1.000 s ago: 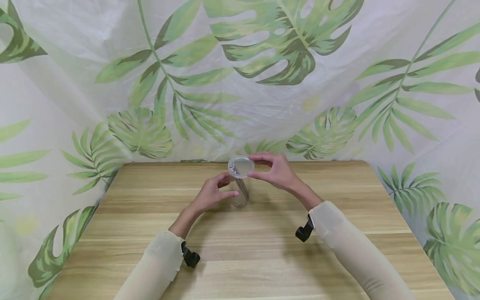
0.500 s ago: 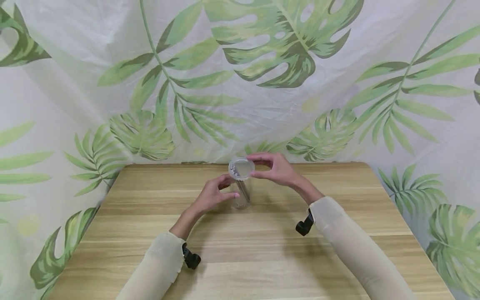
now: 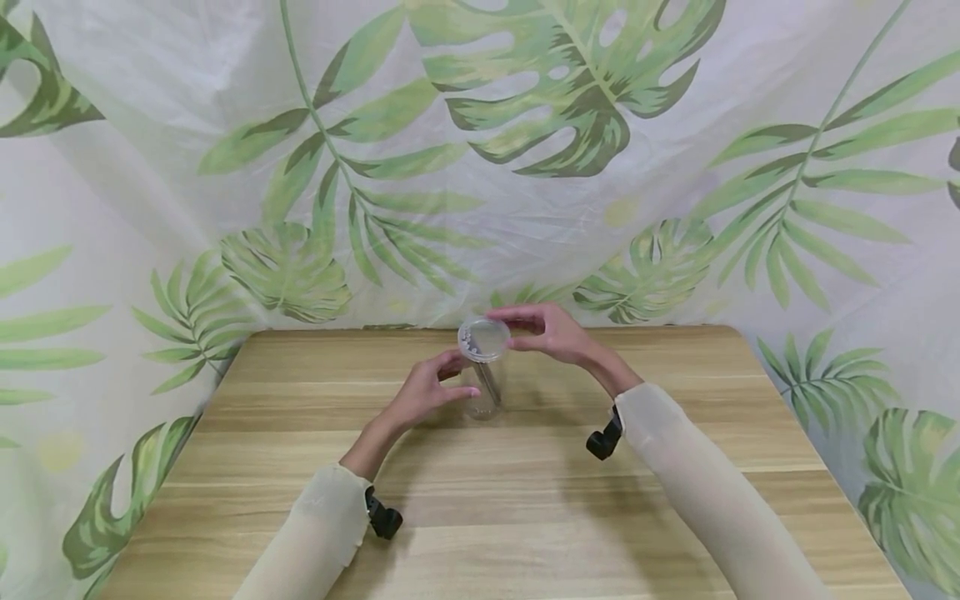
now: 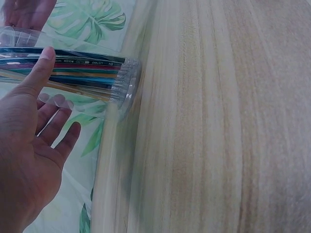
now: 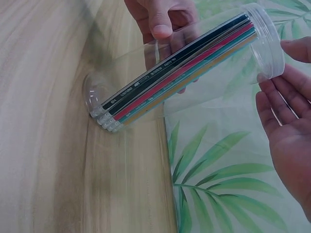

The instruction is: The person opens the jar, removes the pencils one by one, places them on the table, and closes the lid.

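A tall clear plastic jar (image 3: 480, 407) stands upright near the table's far edge. Inside it, several pencils (image 5: 180, 73) in black, red, teal and yellow lean together to one side. Their lower ends rest on the jar's bottom, as both wrist views show. A translucent round lid (image 5: 268, 41) sits on the jar's mouth. My left hand (image 3: 423, 392) grips the jar's body, thumb on the near side and fingers round the back. With thumb and fingers at opposite sides of the rim, my right hand (image 3: 553, 335) holds the lid.
The wooden table (image 3: 495, 508) extends toward me below the jar. Behind it hangs a pale leaf-patterned cloth (image 3: 420, 208). Small black wrist cameras (image 3: 384, 518) stick out below both sleeves.
My right hand has turned slightly round the lid, its fingers shifting left along the far rim and its wrist rising a little. My left hand keeps its hold on the jar.
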`<state>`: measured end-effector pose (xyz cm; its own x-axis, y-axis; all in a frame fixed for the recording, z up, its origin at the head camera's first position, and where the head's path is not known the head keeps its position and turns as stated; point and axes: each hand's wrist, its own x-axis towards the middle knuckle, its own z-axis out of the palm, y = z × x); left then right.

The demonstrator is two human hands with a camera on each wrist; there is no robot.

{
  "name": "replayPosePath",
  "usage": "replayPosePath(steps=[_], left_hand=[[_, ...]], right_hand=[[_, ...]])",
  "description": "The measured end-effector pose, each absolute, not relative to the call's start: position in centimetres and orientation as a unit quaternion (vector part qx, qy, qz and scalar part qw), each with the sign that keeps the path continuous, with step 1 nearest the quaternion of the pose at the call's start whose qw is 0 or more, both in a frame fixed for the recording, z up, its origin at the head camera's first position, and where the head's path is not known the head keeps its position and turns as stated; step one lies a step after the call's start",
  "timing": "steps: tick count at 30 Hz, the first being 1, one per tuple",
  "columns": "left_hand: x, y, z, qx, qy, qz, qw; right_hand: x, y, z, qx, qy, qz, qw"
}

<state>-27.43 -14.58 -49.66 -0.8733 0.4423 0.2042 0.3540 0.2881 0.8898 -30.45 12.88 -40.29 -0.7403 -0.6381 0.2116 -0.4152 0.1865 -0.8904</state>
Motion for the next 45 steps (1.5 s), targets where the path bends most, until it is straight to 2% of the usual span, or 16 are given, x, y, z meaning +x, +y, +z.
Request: replayPosePath(steps=[10,19,29,45], left_hand=[[-27.4,-14.6,-49.6,0.246,0.803,0.541,0.045],[-27.4,-14.5,-49.6,0.244,0.810,0.531,0.042],[-27.5,-14.5,-49.6,0.241,0.811,0.531,0.047],[-27.6,-14.6,-49.5,0.236,0.816,0.525,0.050]], right_hand=[[-30.2,12.6,-40.0,-0.352,0.761,-0.537,0.095],[-28.6,12.6,-39.8,-0.301,0.779,-0.550,0.031],[-27.5,12.1,-40.1,-0.301,0.807,-0.507,-0.038],[-27.5,11.4,-40.1,-0.293,0.798,-0.526,-0.024]])
